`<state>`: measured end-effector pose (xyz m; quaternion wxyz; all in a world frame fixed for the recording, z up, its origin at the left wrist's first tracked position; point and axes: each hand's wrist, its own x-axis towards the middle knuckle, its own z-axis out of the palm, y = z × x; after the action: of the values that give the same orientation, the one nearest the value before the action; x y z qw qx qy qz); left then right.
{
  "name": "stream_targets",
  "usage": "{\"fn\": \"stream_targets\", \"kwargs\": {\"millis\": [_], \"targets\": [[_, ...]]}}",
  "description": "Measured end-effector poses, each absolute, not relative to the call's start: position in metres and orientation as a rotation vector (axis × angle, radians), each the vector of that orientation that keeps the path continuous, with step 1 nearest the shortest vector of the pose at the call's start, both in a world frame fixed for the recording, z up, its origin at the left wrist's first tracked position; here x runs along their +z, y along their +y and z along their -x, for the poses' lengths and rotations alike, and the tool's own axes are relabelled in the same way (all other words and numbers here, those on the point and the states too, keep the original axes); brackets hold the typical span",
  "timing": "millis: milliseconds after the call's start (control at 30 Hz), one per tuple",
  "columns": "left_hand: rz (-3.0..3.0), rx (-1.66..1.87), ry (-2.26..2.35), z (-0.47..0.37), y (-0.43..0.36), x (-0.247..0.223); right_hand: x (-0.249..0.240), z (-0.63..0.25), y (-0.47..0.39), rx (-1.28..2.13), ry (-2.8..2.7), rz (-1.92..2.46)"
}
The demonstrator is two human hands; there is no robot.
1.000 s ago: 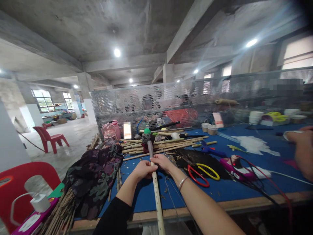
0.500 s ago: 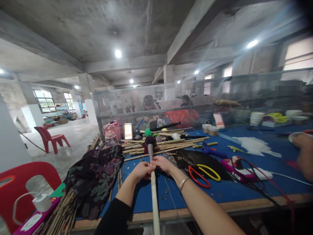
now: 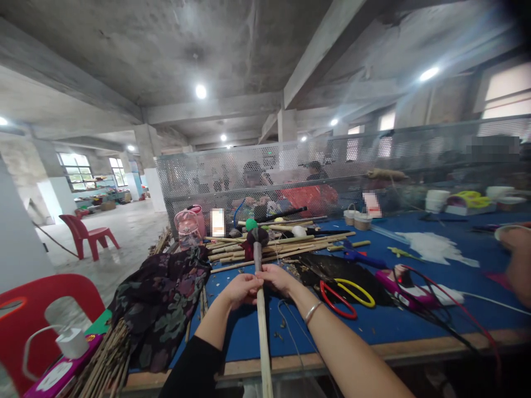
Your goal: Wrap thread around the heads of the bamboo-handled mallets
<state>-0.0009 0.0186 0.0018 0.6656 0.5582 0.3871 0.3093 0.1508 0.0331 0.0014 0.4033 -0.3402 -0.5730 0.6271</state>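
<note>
A pale wooden stick [image 3: 263, 337] runs from the bottom of the view up over the table, with a grey wrapped section [image 3: 258, 256] at its upper end and a dark round tip. My left hand [image 3: 244, 289] pinches the stick where the grey section meets the bare wood. Beside it, my right hand [image 3: 277, 276] grips the same spot from the right, fingers closed. Thin thread [image 3: 290, 326] hangs below the right wrist. Beyond the hands lie several cut sticks [image 3: 232, 255] and a green ball [image 3: 251, 224].
Red and yellow-handled scissors [image 3: 348, 298] rest on black cloth at right, near a purple power strip [image 3: 409, 290] with cables. Dark floral fabric [image 3: 161, 304] covers the left table edge. A perforated metal screen [image 3: 186, 171] stands behind. Another person's hand [image 3: 516, 254] is at far right.
The stick's grey section and dark tip have shifted slightly right, and the tip looks turned. Both hands stay closed around the same place.
</note>
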Motion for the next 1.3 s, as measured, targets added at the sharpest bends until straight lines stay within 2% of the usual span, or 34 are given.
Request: {"fn": "stream_targets", "kwargs": {"millis": [167,400,533,700,967,1200,1300], "targets": [[-1.361,0.759,1.027,-0.001,0.021,-0.003,-0.002,-0.152,0.036,1.519,-1.498,0.983],[-1.23,0.691,0.741,0.003,0.015,0.008,0.003,-0.158,0.034,1.723,-1.47,0.81],[-1.252,0.634,0.887,0.003,0.016,0.003,0.006,-0.153,0.029,1.617,-1.529,0.947],[-1.31,0.737,0.999,0.001,0.019,-0.002,0.004,-0.149,0.029,1.572,-1.498,0.957],[-1.208,0.627,0.746,0.006,0.011,0.01,0.004,-0.158,0.031,1.75,-1.48,0.83],[-1.289,0.734,1.022,0.005,0.018,-0.001,-0.002,-0.153,0.034,1.619,-1.577,0.962],[-1.296,0.776,0.986,0.005,0.019,-0.001,-0.003,-0.155,0.036,1.645,-1.552,0.938]]}}
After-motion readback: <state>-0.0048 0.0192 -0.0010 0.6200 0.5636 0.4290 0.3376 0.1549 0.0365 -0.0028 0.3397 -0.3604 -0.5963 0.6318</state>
